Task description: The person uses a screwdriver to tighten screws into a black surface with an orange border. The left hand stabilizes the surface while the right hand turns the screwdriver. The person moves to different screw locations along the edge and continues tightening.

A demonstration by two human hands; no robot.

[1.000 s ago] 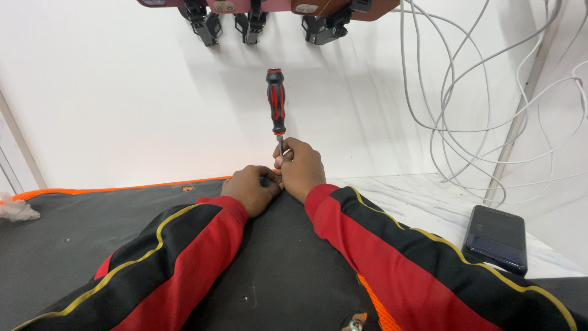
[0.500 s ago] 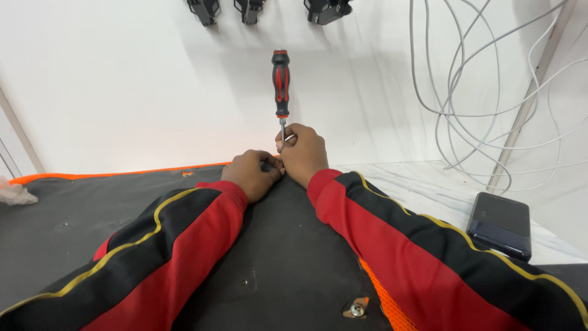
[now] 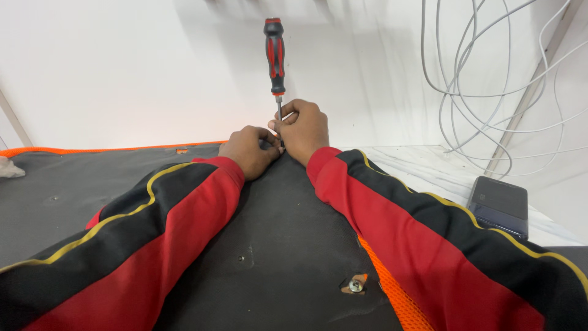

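Plastic grip, steel shank, matt dark cloth

The screwdriver [image 3: 275, 58] is showing a smooth red-and-black plastic handle, faintly glossy, over a thin bright metal shaft. The dark panel [image 3: 288, 245] is looking like matt, slightly rough fabric, edged with coarse orange mesh [image 3: 392, 288] and carrying a shiny metal bolt [image 3: 356, 285]. The sleeves [image 3: 184, 208] are reading as smooth knit cloth. The cables [image 3: 484, 92] are looking like smooth pale plastic, and the phone [image 3: 499, 205] is gleaming glossy dark.
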